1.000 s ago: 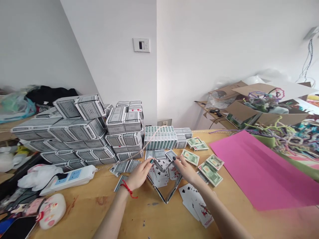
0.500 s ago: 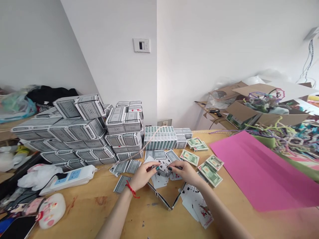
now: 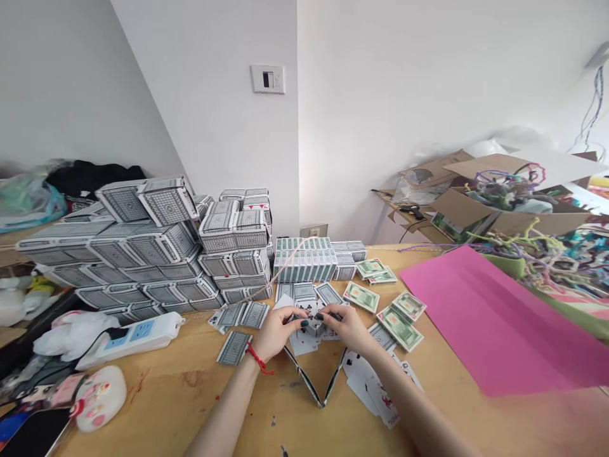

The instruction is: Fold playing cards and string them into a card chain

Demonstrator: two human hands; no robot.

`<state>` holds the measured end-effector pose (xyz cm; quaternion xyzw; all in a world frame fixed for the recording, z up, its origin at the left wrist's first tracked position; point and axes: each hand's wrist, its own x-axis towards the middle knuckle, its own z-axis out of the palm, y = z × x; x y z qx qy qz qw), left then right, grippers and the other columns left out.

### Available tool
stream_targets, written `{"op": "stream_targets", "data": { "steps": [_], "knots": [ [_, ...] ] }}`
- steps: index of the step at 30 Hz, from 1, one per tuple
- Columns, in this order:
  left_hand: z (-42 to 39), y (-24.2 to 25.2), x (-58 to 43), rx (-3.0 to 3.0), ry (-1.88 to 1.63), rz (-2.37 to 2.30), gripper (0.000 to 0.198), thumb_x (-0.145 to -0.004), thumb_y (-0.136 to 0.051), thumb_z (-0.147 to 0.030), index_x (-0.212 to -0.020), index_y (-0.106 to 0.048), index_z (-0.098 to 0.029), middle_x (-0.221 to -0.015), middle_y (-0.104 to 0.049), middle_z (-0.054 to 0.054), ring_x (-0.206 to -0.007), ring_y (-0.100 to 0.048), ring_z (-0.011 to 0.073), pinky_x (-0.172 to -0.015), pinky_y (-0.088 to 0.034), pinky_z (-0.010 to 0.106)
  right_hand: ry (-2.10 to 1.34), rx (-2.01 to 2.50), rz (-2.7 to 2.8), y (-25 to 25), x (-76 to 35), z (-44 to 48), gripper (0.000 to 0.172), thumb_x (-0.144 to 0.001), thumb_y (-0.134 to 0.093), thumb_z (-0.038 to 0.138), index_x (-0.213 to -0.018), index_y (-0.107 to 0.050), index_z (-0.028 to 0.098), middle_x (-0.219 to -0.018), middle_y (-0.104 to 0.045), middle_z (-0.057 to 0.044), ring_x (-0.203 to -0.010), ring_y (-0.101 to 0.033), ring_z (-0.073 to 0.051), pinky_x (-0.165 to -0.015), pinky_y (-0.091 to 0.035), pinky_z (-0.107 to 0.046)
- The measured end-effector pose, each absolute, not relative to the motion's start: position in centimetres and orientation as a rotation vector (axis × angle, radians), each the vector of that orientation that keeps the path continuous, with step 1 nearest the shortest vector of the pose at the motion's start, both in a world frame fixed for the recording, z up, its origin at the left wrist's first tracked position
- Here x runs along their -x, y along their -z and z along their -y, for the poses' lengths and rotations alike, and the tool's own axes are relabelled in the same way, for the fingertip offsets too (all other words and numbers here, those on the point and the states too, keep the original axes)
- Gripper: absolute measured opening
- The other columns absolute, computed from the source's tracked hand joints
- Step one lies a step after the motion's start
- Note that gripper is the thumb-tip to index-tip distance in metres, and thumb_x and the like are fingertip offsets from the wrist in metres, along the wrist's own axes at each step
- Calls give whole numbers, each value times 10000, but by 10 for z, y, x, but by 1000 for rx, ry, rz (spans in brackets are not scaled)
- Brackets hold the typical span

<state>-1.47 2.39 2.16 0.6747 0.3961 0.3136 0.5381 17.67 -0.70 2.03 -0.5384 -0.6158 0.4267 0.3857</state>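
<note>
Here we've got our left hand [image 3: 277, 333] and right hand [image 3: 345, 328] both pinching a small cluster of playing cards [image 3: 311, 320] — fingertips on it from either side, right over the wooden table [image 3: 162, 393]. Just below sits a V of edge-on cards [image 3: 304, 377], with loose face-up cards [image 3: 368, 387] near our right hand. Farther back — a big stack of card decks [image 3: 143, 247], green banknote-print cards [image 3: 399, 328], and a pink sheet [image 3: 495, 324].
</note>
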Motion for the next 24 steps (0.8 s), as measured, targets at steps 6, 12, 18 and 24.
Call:
{"op": "stream_targets", "data": {
  "steps": [6,12,18,24],
  "knots": [
    [-28,-24,24,-1625,-673,-911,277,-765,-540,-300,-980,-634,-153,-1075,-625,89,-993,-556,215,-889,-411,349,-1117,1377,1569,-19,-175,8,309,-763,-477,450,-776,-621,177,-732,-620,-24,-711,-566,-183,-684,-433,-292],
    [-26,-41,39,-1622,-574,-605,612,-698,-581,-489,-1217,-456,-191,-1305,-430,104,-1207,-364,250,-1002,-285,394,-1246,1149,1684,-34,-191,12,450,-806,-442,441,-1204,-435,232,-1153,-530,-74,-1073,-472,-205,-851,-394,-323],
    [-24,-57,65,-1867,-320,-583,923,-571,-698,-459,-1336,-234,-230,-1426,-193,94,-1288,-189,262,-1040,-174,400,-1357,1135,1987,-58,-238,19,739,-634,-672,312,-1290,-335,286,-1340,-350,-65,-1185,-354,-242,-905,-355,-358],
    [-19,-57,60,-1963,-156,-787,910,-574,-657,-179,-1339,-174,-277,-1308,-403,54,-1138,-425,244,-933,-340,321,-1234,1480,2129,-53,-236,24,862,-567,-614,97,-1311,-268,361,-1067,-543,-33,-689,-522,-140,-567,-402,-234]
  ]
}}
